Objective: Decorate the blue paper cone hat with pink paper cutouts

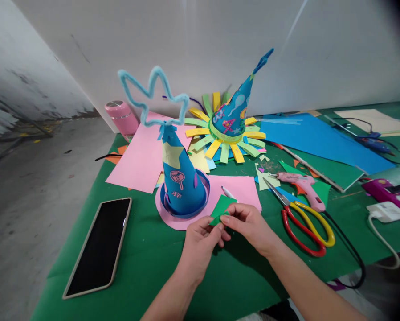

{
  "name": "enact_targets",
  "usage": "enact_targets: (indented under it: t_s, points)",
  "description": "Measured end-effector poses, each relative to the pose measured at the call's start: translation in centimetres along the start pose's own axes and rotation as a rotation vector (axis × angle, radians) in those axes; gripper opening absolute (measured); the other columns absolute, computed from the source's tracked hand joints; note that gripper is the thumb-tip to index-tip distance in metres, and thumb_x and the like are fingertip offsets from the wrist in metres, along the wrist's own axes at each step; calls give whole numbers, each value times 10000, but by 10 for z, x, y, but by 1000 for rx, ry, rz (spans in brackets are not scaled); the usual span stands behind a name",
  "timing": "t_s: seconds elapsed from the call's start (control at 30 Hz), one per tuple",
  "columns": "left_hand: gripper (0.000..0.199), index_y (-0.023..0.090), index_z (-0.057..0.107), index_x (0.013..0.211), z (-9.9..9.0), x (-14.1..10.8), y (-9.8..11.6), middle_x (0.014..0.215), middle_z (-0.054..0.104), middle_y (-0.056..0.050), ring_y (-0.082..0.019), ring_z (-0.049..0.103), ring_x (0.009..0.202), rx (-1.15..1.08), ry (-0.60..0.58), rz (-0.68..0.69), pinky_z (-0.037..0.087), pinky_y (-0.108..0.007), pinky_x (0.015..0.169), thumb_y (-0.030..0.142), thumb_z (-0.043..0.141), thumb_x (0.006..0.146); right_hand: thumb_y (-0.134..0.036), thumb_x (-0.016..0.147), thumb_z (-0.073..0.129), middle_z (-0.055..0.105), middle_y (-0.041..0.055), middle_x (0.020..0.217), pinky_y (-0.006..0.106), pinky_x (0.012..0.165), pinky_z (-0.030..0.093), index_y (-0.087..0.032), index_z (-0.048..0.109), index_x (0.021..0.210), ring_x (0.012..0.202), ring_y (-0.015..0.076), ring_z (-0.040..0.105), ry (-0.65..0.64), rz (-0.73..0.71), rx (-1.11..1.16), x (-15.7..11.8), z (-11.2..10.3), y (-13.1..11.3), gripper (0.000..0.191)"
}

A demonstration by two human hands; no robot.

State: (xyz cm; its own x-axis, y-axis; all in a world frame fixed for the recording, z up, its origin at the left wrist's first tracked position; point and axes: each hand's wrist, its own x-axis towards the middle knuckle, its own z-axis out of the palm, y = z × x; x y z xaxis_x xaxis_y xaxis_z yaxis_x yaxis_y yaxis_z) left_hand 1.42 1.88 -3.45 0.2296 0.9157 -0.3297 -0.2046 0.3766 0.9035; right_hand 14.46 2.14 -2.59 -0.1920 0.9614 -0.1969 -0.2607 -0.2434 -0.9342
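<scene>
Both my hands pinch a small piece of green paper (pixel 224 203) in front of the blue party hat. My left hand (pixel 202 238) has its thumb and fingers closed on the paper's lower left edge. Gripping the lower right side is my right hand (pixel 248 223), thumb tip near the left one. The blue cone hat (pixel 183 183) stands on a round pink paper brim, with a light-blue pipe-cleaner star shape (pixel 156 73) at its tip. A marker pen (pixel 228 192) lies on pink paper (pixel 245 185) just behind my hands.
Red-and-yellow scissors (pixel 303 223) and a pink glue gun (pixel 303 183) lie to the right, cables trailing. A phone (pixel 98 247) lies at left. Behind stand a second cone hat (pixel 231 116) with a petal brim and a pink bottle (pixel 123 118). A blue sheet (pixel 320 138) lies at back right.
</scene>
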Motion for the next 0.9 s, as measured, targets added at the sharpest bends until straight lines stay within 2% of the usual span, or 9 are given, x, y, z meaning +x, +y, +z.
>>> enact_targets:
  t_s: [0.1,0.27,0.43,0.53,0.67,0.8,0.9]
  points:
    - [96,136,595,624,2,0,-2,487,603,12,-75,460,426,40,34,17,320,-192,440,208,640,668,-340,722,641,532,-51,484,251,503,384,-173,476,617,465,101,512,0,-16,-19,0,1,2,257]
    - [95,144,582,609,2,-1,0,477,582,24,-80,454,442,109,75,54,326,-196,453,201,624,673,-347,738,620,534,-50,499,239,509,368,-182,450,605,490,98,501,46,-48,-63,-1,1,9,272]
    - [94,144,597,575,1,-2,5,480,577,29,-83,464,464,157,114,105,329,-199,473,185,629,654,-331,767,588,544,-43,527,220,506,371,-171,492,604,506,88,496,66,-99,-110,0,3,10,248]
    - [88,146,598,608,2,-1,3,471,585,28,-85,466,437,136,98,87,342,-201,461,211,616,665,-324,816,520,539,-41,506,224,503,386,-170,506,621,494,95,515,51,-148,-154,-1,4,10,248]
    - [99,147,601,628,5,1,-2,470,592,22,-90,486,433,91,61,59,367,-202,465,239,620,659,-300,838,488,498,-56,472,223,477,369,-185,455,613,454,94,492,96,-220,-230,-5,4,10,255]
    - [148,148,577,581,5,1,0,438,550,37,-76,456,419,76,46,70,337,-188,445,264,627,658,-265,832,507,489,-41,535,229,527,347,-177,483,600,522,95,451,166,-295,-326,-9,3,11,250]
    - [162,148,564,586,3,0,1,427,536,40,-68,424,405,90,38,79,306,-183,429,273,614,677,-277,861,447,467,-27,580,239,561,337,-173,501,584,577,106,426,179,-315,-361,-9,1,12,301]
